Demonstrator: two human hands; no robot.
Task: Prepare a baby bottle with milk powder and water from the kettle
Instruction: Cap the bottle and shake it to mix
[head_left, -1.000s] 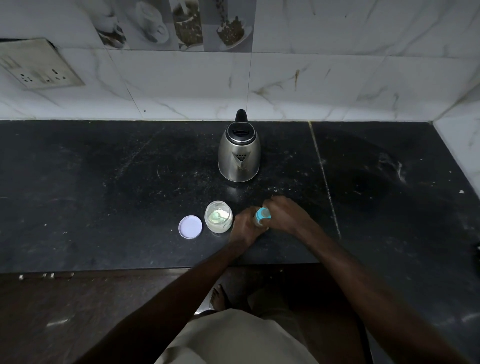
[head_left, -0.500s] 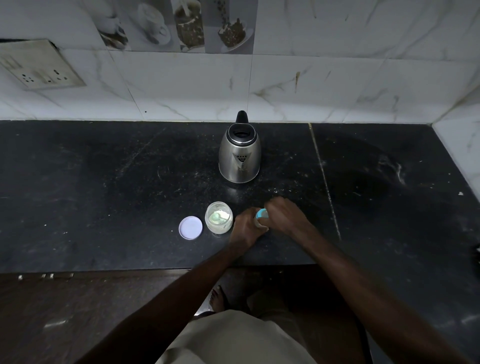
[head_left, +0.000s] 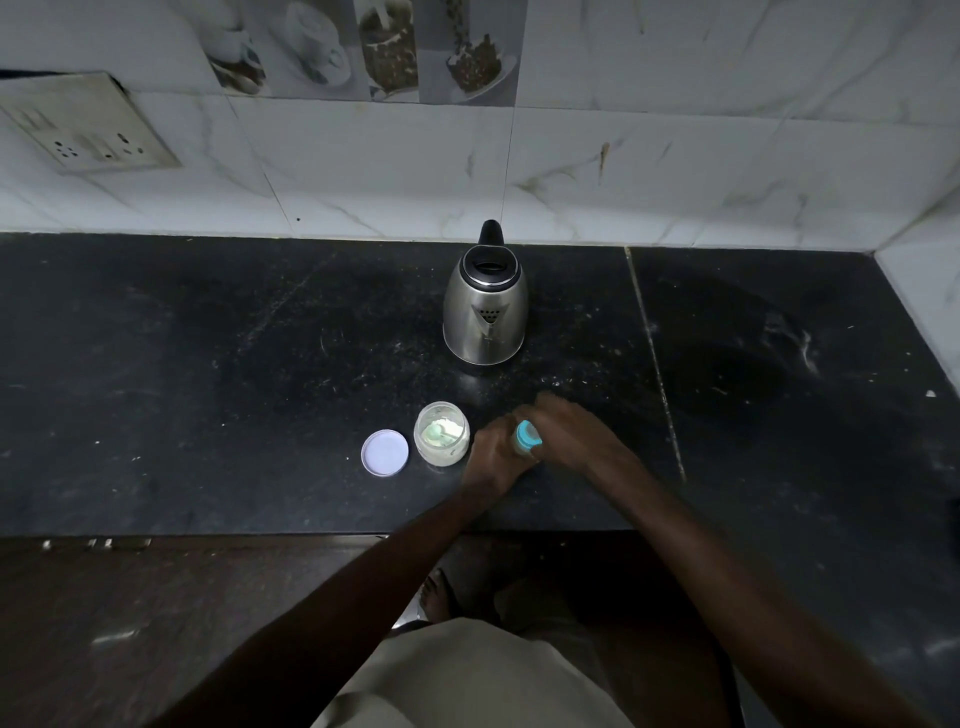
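Observation:
A baby bottle with a blue cap (head_left: 529, 435) stands near the front of the black counter (head_left: 208, 389), mostly hidden by my hands. My left hand (head_left: 496, 457) wraps around its body. My right hand (head_left: 566, 434) is closed over the blue cap from the right. Just left of the bottle is an open glass jar of milk powder (head_left: 441, 434) with a small scoop lying in it. The jar's white lid (head_left: 384, 453) lies flat to its left. A steel kettle (head_left: 485, 312) with a black handle stands behind, lid closed.
A tiled wall (head_left: 675, 171) rises behind the counter, with a socket plate (head_left: 88, 127) at the far left. A side wall (head_left: 930, 291) closes the right end. The counter's front edge (head_left: 208, 534) runs just behind my forearms.
Both hands stay on the bottle. My right hand has shifted slightly on the blue cap; the jar, lid and kettle have not moved.

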